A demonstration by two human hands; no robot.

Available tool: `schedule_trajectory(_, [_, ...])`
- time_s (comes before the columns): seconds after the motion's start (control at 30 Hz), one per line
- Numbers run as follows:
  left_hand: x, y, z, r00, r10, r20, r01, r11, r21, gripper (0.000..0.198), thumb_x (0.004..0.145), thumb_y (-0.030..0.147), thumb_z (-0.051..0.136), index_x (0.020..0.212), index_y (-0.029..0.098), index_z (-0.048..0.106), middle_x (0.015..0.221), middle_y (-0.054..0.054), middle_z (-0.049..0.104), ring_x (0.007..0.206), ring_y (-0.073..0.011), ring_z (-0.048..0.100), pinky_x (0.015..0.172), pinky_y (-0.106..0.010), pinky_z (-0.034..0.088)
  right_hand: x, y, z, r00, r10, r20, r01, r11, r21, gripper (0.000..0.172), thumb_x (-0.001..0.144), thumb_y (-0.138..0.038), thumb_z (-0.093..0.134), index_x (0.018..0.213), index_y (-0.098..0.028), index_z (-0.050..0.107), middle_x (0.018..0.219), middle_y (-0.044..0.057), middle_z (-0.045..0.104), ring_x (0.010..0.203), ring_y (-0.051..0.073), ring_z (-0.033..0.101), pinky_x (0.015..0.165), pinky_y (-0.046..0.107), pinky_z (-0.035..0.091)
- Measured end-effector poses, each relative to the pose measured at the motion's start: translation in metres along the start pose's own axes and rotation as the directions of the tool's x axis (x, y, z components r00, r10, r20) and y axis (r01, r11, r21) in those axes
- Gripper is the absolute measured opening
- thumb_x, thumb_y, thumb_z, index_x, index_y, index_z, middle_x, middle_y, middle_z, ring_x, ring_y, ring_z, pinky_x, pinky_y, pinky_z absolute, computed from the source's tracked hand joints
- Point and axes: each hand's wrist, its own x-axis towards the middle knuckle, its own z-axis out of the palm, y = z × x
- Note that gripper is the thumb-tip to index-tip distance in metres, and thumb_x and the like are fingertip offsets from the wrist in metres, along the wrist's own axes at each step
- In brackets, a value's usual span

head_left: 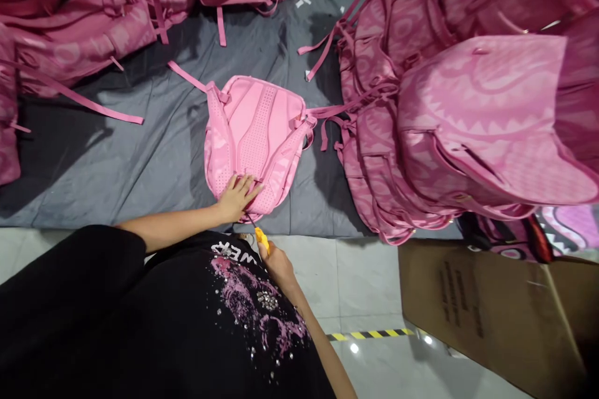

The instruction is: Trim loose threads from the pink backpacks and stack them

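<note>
A small pink backpack (262, 131) lies on the grey cloth with its padded back panel and shoulder straps facing up. My left hand (238, 198) rests flat on the end of it nearest me, fingers spread. Just below, my right hand (279, 268) is closed round a yellow-handled tool (262, 239). A thin dark tip points from the tool to the backpack's near edge; I cannot tell its exact kind or whether the tip touches the fabric.
Large pink patterned backpacks are piled at the right (468, 100) and at the back left (84, 37), with loose straps hanging out. Grey cloth (154, 156) covers the surface. A cardboard box (482, 305) stands at the lower right, near striped floor tape (369, 335).
</note>
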Motion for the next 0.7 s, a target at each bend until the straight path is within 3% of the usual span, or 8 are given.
schedule_trajectory(0.07, [0.016, 0.002, 0.016, 0.999, -0.032, 0.030, 0.032, 0.999, -0.024, 0.095, 0.064, 0.012, 0.066, 0.153, 0.016, 0.033, 0.163, -0.019, 0.019, 0.152, -0.0399, 0.004, 0.120, -0.060, 0.000, 0.002, 0.003, 0.002, 0.999, 0.031, -0.016, -0.030, 0.999, 0.025, 0.048, 0.102, -0.051, 0.031, 0.126, -0.020, 0.058, 0.109, 0.013, 0.073, 0.104, 0.026, 0.068, 0.077, 0.030, 0.045])
schedule_trajectory(0.17, [0.040, 0.001, 0.027, 0.995, -0.097, -0.006, 0.090, 0.941, -0.327, 0.084, 0.064, 0.009, 0.061, 0.146, 0.011, 0.045, 0.154, -0.022, 0.038, 0.148, -0.0426, 0.021, 0.118, -0.061, 0.013, 0.005, 0.005, 0.008, 0.999, 0.036, -0.008, -0.035, 0.995, 0.094, 0.047, 0.102, -0.048, 0.030, 0.128, -0.019, 0.057, 0.111, 0.012, 0.072, 0.105, 0.023, 0.068, 0.077, 0.027, 0.045])
schedule_trajectory(0.3, [0.076, 0.021, 0.000, 0.972, -0.201, -0.120, 0.079, 0.762, -0.643, 0.051, 0.062, 0.008, 0.066, 0.113, 0.014, 0.071, 0.109, -0.020, 0.070, 0.129, -0.0430, 0.050, 0.114, -0.056, 0.029, 0.002, 0.004, 0.009, 0.994, 0.025, -0.111, -0.005, 0.984, 0.177, 0.047, 0.102, -0.045, 0.030, 0.127, -0.016, 0.056, 0.104, 0.012, 0.073, 0.097, 0.022, 0.069, 0.070, 0.025, 0.044])
schedule_trajectory(0.4, [0.107, 0.049, -0.044, 0.883, -0.384, -0.272, 0.015, 0.601, -0.799, 0.015, 0.063, 0.012, 0.073, 0.076, 0.018, 0.072, 0.079, -0.012, 0.071, 0.116, -0.0399, 0.059, 0.105, -0.047, 0.042, -0.006, 0.002, 0.001, 0.934, -0.003, -0.359, 0.084, 0.974, 0.210, 0.050, 0.100, -0.044, 0.027, 0.126, -0.012, 0.055, 0.096, 0.014, 0.072, 0.088, 0.025, 0.069, 0.068, 0.028, 0.045])
schedule_trajectory(0.53, [0.117, 0.069, -0.083, 0.700, -0.579, -0.418, -0.187, 0.415, -0.890, 0.016, 0.072, 0.026, 0.075, 0.085, 0.018, 0.072, 0.091, -0.005, 0.073, 0.111, -0.0287, 0.063, 0.093, -0.035, 0.050, -0.013, 0.006, -0.009, 0.813, -0.075, -0.578, 0.268, 0.929, 0.256, 0.060, 0.098, -0.047, 0.019, 0.130, -0.007, 0.050, 0.086, 0.015, 0.070, 0.077, 0.026, 0.068, 0.069, 0.031, 0.048])
schedule_trajectory(0.57, [0.110, 0.067, -0.083, 0.654, -0.639, -0.405, -0.233, 0.339, -0.912, 0.020, 0.074, 0.028, 0.074, 0.092, 0.019, 0.072, 0.097, -0.004, 0.073, 0.113, -0.0260, 0.062, 0.092, -0.033, 0.051, -0.014, 0.009, -0.010, 0.801, -0.103, -0.590, 0.310, 0.914, 0.262, 0.063, 0.098, -0.049, 0.018, 0.131, -0.006, 0.049, 0.084, 0.014, 0.070, 0.075, 0.025, 0.067, 0.068, 0.032, 0.049])
schedule_trajectory(0.6, [0.100, 0.062, -0.079, 0.644, -0.688, -0.335, -0.250, 0.224, -0.942, 0.026, 0.076, 0.029, 0.074, 0.100, 0.021, 0.071, 0.102, -0.002, 0.073, 0.116, -0.0239, 0.061, 0.092, -0.030, 0.052, -0.014, 0.012, -0.011, 0.796, -0.133, -0.591, 0.346, 0.900, 0.264, 0.065, 0.097, -0.051, 0.018, 0.132, -0.005, 0.049, 0.082, 0.014, 0.069, 0.074, 0.025, 0.067, 0.068, 0.031, 0.050])
schedule_trajectory(0.7, [0.056, 0.040, -0.053, 0.772, -0.634, 0.054, -0.090, -0.194, -0.977, 0.048, 0.077, 0.024, 0.076, 0.123, 0.029, 0.064, 0.107, -0.001, 0.072, 0.118, -0.0222, 0.061, 0.091, -0.030, 0.055, -0.012, 0.025, -0.008, 0.821, -0.203, -0.534, 0.382, 0.890, 0.249, 0.068, 0.095, -0.055, 0.020, 0.130, -0.007, 0.052, 0.081, 0.013, 0.070, 0.072, 0.024, 0.067, 0.067, 0.030, 0.050])
